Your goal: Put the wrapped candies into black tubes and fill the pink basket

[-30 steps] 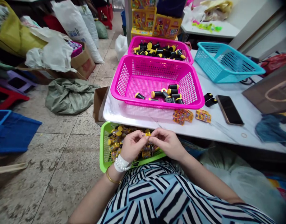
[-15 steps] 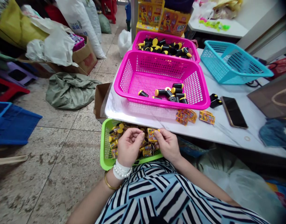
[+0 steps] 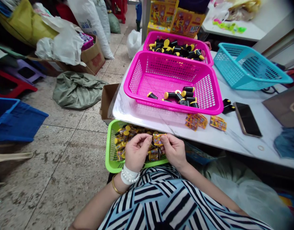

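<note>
The left hand [image 3: 136,152] pinches a small yellow sticker [image 3: 158,139] at its 9 o'clock edge, and the right hand [image 3: 175,150] pinches the 3 o'clock edge. The sticker sits over the green basket [image 3: 109,150] of tubes [image 3: 120,146]. It probably handles best held taut by its edges, with fingertips off the sticky side.

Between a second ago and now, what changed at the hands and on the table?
The left hand and right hand drew slightly apart. A second ago their fingers pinched close on something small and yellow; now a flat printed label is held between them over the green basket. The pink basket, phone and loose labels on the table lie as before.
</note>
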{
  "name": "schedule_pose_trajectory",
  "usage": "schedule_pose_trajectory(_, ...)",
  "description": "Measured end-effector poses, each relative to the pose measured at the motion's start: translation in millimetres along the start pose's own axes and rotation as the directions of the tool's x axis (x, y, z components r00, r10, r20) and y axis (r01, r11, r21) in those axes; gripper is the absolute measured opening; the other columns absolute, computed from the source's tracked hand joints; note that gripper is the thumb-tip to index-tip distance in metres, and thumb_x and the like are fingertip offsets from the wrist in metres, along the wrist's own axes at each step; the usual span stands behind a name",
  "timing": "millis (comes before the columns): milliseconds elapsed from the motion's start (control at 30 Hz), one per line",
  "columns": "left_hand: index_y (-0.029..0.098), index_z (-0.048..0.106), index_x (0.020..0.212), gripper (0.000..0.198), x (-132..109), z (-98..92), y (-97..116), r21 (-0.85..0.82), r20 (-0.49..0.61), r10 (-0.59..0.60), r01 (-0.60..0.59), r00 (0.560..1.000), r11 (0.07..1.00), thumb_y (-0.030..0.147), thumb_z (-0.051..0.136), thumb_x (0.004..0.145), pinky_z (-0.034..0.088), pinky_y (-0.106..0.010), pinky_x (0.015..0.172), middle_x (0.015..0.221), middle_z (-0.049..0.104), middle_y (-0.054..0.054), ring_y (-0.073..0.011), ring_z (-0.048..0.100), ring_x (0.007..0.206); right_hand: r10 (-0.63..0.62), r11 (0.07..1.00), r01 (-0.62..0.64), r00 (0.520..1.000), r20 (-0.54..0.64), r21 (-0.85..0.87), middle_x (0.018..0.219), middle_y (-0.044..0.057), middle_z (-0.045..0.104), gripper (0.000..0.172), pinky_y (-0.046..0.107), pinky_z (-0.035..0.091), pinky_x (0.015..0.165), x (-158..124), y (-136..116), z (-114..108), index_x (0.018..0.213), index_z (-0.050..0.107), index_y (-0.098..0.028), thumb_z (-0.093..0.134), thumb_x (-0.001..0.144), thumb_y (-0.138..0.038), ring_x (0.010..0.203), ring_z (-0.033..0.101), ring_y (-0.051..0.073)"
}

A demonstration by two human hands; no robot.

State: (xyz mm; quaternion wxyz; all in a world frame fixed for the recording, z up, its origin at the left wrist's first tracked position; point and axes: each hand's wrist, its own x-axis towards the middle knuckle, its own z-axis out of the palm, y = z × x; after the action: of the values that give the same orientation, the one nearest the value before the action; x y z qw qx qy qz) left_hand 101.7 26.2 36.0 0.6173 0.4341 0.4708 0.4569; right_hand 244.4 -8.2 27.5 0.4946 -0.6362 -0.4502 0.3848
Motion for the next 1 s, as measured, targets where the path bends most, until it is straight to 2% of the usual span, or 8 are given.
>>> schedule_pose_trajectory(133,0.016,0.071,0.087,0.026,-1,-0.5,0,0.009,0.023,-0.052,0.052,0.998,0.999,0.040,0.071,0.080,0.031,-0.018,0.039,0.056,0.054,0.003,-0.0061,0.041,0.043,-0.056,0.997,0.057,0.998,0.010,-0.044,0.056,-0.002,0.049,0.040,0.023,0.035,0.048,1,2,1,0.066,0.058,-0.018,0.054,0.092,-0.048,0.050,0.043,0.010)
schedule_pose_trajectory(267,0.017,0.067,0.084,0.027,-1,-1.7,-2,-0.064,-0.010,-0.124,0.123,0.992,0.990,0.043,0.073,0.078,0.030,-0.017,0.038,0.051,0.050,0.006,-0.0061,0.039,0.042,-0.059,0.997,0.059,0.998,0.011,-0.043,0.058,-0.002,0.047,0.039,0.025,0.035,0.049,1,2,1,0.066,0.058,-0.019,0.053,0.093,-0.047,0.052,0.042,0.012)
schedule_pose_trajectory(333,0.017,0.066,0.083,0.029,0,-2.8,-4,-0.078,0.010,-0.157,0.158,0.987,0.984,0.045,0.073,0.078,0.028,-0.017,0.038,0.049,0.049,0.006,-0.0056,0.037,0.040,-0.075,0.996,0.076,0.997,0.008,-0.056,0.058,-0.002,0.046,0.038,0.025,0.035,0.050,1,2,2,0.066,0.057,-0.019,0.052,0.094,-0.045,0.053,0.042,0.012)
schedule_pose_trajectory(500,0.015,0.067,0.075,0.029,0,-4.8,-7,-0.050,0.049,-0.181,0.184,0.982,0.982,0.043,0.076,0.075,0.028,-0.017,0.039,0.048,0.049,0.006,-0.0048,0.037,0.041,-0.249,0.954,0.252,0.968,0.041,-0.159,0.061,-0.002,0.044,0.036,0.027,0.035,0.056,3,5,3,0.061,0.050,-0.020,0.053,0.095,-0.033,0.057,0.041,0.012)
schedule_pose_trajectory(733,0.015,0.068,0.080,0.033,3,-8.3,-5,-0.140,0.039,-0.330,0.332,0.943,0.933,0.038,0.084,0.064,0.026,-0.016,0.038,0.050,0.051,0.006,-0.0038,0.036,0.041,-0.343,0.921,0.347,0.938,0.055,-0.177,0.075,0.003,0.057,0.013,0.029,0.044,0.066,6,3,7,0.080,0.063,-0.020,0.058,0.091,-0.024,0.070,0.055,0.016)
schedule_pose_trajectory(900,0.013,0.071,0.083,0.036,4,-13.5,-1,-0.067,0.075,-0.322,0.327,0.944,0.943,0.040,0.085,0.063,0.025,-0.016,0.038,0.051,0.052,0.005,-0.0048,0.039,0.042,-0.381,0.882,0.400,0.916,0.121,-0.249,0.067,0.002,0.056,0.018,0.028,0.043,0.059,7,-1,12,0.075,0.063,-0.020,0.056,0.091,-0.023,0.063,0.054,0.015)
schedule_pose_trajectory(1000,0.016,0.063,0.073,0.036,4,-18.8,-4,-0.056,0.083,-0.334,0.339,0.939,0.939,0.045,0.083,0.065,0.021,-0.015,0.037,0.044,0.049,0.007,-0.0044,0.036,0.038,-0.414,0.851,0.455,0.889,0.198,-0.263,0.066,0.002,0.061,0.017,0.027,0.045,0.058,10,-14,6,0.077,0.066,-0.020,0.056,0.091,-0.020,0.062,0.058,0.015)
